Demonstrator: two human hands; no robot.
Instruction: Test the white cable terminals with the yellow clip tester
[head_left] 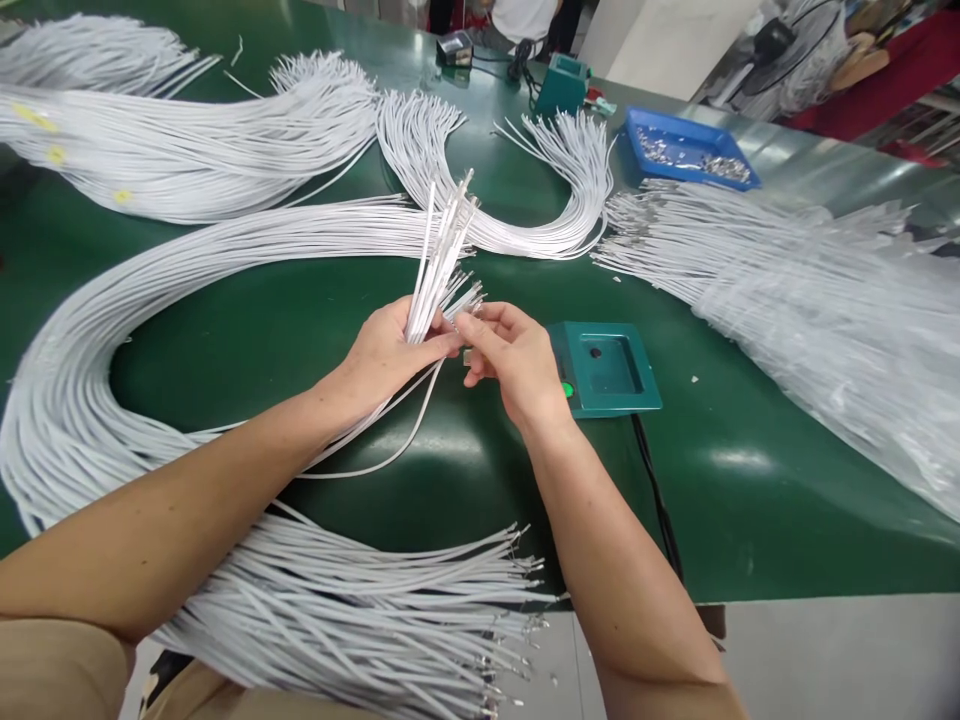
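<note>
In the middle of the view, my left hand (394, 345) is closed round a bunch of white wires (439, 265), their ends pointing up and away from me. My right hand (514, 355) meets it, thumb and fingers pinched near the metal-tipped wire ends; what exactly is between them is too small to make out. A large bundle of white cables (67, 350) curves round on the left of the table. Its near ends, with metal terminals, fan out below my arms. Just right of my right hand sits a small green device (611, 370) with a recessed top and a lit green button.
A blue tray (694, 150) of small metal parts stands at the back right. Plastic-wrapped wires (795, 290) lie on the right. More white bundles (225, 150) cover the back left. A second green device (562, 85) stands at the far edge. A black cord (656, 490) runs off the near edge.
</note>
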